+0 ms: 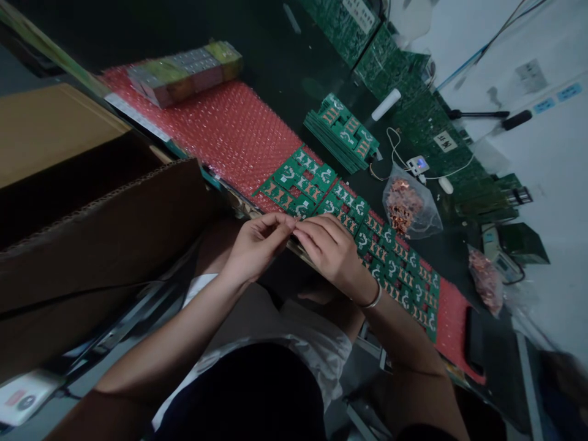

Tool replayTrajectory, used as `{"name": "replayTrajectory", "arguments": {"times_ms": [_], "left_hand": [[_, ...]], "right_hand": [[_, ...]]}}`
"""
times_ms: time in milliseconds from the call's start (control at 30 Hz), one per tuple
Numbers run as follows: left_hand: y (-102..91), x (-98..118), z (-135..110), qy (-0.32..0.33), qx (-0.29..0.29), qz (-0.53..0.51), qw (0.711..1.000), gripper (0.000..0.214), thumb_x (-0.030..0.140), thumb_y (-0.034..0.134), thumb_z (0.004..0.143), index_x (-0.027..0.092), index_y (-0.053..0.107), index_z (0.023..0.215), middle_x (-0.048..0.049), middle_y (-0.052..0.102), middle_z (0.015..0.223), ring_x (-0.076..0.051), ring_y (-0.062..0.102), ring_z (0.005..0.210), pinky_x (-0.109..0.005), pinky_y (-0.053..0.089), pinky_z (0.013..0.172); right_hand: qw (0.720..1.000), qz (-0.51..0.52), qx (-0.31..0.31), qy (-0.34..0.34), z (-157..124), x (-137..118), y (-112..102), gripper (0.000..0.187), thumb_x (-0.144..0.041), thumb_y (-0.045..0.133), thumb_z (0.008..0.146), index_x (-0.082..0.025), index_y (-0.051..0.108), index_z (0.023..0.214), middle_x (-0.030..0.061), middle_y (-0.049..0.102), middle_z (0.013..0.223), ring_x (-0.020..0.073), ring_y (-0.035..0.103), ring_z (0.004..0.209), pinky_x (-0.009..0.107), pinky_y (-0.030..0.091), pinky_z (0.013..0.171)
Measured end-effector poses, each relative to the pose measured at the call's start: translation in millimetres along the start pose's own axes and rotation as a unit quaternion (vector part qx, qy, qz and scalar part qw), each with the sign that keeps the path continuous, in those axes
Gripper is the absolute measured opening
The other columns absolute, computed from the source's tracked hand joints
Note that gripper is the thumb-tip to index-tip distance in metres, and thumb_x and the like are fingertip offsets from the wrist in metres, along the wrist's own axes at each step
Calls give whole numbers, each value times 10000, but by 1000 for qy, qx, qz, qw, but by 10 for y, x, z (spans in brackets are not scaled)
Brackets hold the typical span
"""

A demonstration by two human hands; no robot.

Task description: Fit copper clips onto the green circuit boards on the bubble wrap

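Note:
My left hand [257, 245] and my right hand [328, 248] meet fingertip to fingertip at the near edge of the bench, both pinched on something too small to make out. A bracelet circles my right wrist. Just beyond my fingers, a row of green circuit board panels [367, 239] lies on red bubble wrap [229, 128]. A stack of more green boards [344, 131] sits farther back. A clear bag of small copper parts [407, 208] rests behind the row, and a second such bag [484, 278] lies to the right.
An open cardboard box [92, 220] stands at the left. A wrapped block [184, 70] lies at the far end of the bubble wrap. Larger green boards [413, 98], a small white device [418, 164] with cables, and a dark phone [475, 340] are on the bench.

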State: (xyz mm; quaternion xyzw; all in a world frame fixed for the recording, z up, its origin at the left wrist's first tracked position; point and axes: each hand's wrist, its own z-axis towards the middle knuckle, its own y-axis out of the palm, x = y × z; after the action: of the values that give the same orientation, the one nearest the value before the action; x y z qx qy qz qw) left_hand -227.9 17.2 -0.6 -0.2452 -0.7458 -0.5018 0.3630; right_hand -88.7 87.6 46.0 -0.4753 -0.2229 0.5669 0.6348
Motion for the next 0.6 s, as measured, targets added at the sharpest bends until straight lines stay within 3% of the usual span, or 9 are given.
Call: {"name": "replayTrajectory", "arguments": {"times_ms": [167, 300, 467, 600], "left_hand": [[-68, 40, 14, 27, -4, 73, 997, 228, 340, 827, 683, 141, 729, 737, 3, 596, 642, -72, 435, 533, -193, 304, 481], [-94, 56, 37, 12, 5, 53, 999, 222, 344, 809, 695, 146, 726, 751, 21, 546, 598, -58, 372, 492, -186, 260, 447], [-77, 95, 20, -19, 42, -31, 998, 287, 405, 779, 714, 145, 748, 832, -9, 572, 693, -65, 422, 535, -170, 288, 451], [-84, 129, -30, -48, 45, -41, 997, 302, 412, 789, 708, 144, 760, 843, -21, 586, 724, -69, 461, 578, -160, 353, 491]], "right_hand": [[1000, 30, 1, 2, 23, 52, -28, 175, -183, 584, 957, -182, 705, 1084, 100, 682, 1121, 183, 619, 1034, 364, 575, 900], [997, 69, 3, -20, 115, 166, 18, 156, -169, 593, 950, -189, 719, 1039, 62, 725, 1058, 164, 648, 1003, 351, 567, 918], [994, 13, 80, 78, 325, 510, 264, 122, -237, 623, 941, -218, 743, 951, 38, 751, 1005, 173, 667, 953, 364, 547, 909], [991, -29, 70, 108, 416, 692, 459, 143, -209, 611, 940, -204, 753, 923, 42, 752, 985, 195, 636, 950, 377, 533, 897]]}}
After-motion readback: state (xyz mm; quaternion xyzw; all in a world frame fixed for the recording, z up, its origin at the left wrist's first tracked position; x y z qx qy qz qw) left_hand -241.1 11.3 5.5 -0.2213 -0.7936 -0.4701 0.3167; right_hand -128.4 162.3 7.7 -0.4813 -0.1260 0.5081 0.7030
